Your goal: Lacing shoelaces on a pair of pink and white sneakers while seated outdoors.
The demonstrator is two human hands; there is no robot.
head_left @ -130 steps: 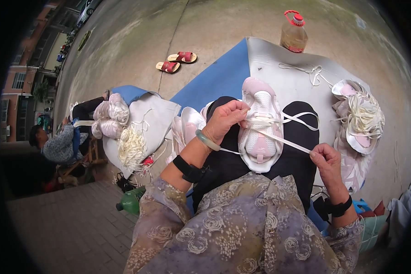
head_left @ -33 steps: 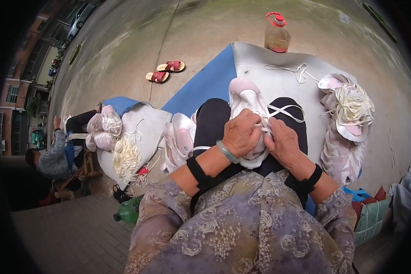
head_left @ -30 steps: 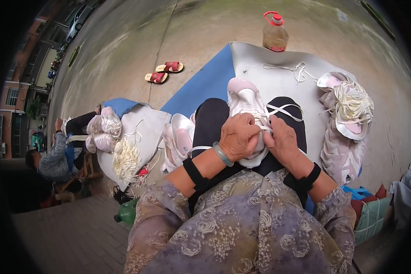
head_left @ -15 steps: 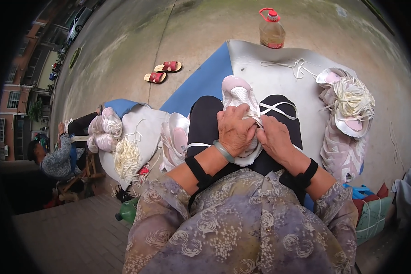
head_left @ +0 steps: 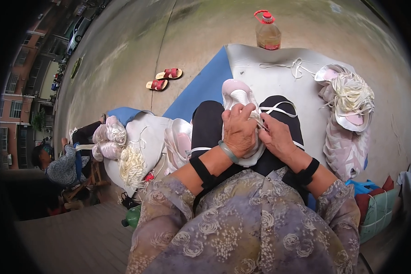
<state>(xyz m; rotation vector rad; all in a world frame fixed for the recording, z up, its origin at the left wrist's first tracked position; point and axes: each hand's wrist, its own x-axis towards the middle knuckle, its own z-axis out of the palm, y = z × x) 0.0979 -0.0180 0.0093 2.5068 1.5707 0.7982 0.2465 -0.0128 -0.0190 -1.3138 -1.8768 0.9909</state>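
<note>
A pale pink and white sneaker (head_left: 236, 87) lies across my lap with its toe pointing away from me. Wrapped over its upper is my left hand (head_left: 239, 130), fingers bent and gripping it. My right hand (head_left: 278, 138) is pinched at the shoe's right side, on a white shoelace (head_left: 278, 109) whose loose length loops over my right knee. Its fingertips are partly hidden. Another pink and white shoe (head_left: 182, 139) rests beside my left knee. To the right, a bundle of cream laces (head_left: 353, 94) sits on several stacked pink and white shoes (head_left: 347, 148).
A white and blue sheet (head_left: 269, 68) spreads under the shoes. Beyond it stand an oil bottle (head_left: 268, 35) and red sandals (head_left: 170, 73). At left, another person (head_left: 64, 166) sits near more shoes (head_left: 109, 137) and cream laces (head_left: 132, 166). A tied bundle (head_left: 378, 210) is at right.
My right hand has shifted slightly along the lace at the shoe's side, and the left keeps its grip. The whole view has tilted a little.
</note>
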